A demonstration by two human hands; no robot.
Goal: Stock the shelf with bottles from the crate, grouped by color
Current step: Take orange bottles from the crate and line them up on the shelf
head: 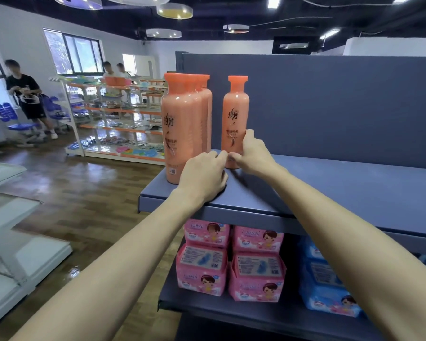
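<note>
On the blue top shelf (330,190) a row of orange bottles (180,124) stands one behind another at the left end. A single orange bottle (234,112) stands upright to their right, further back. My right hand (252,153) wraps around this bottle's lower right side. My left hand (204,174) rests on the shelf, its fingertips touching the bottle's base from the left. The crate is out of view.
Below the top shelf sit pink packs (229,262) and blue packs (327,284). The shelf's blue back panel (342,102) rises behind the bottles. A white empty rack (8,237) stands at left. Other people (27,94) and stocked racks (118,119) are across the wooden floor.
</note>
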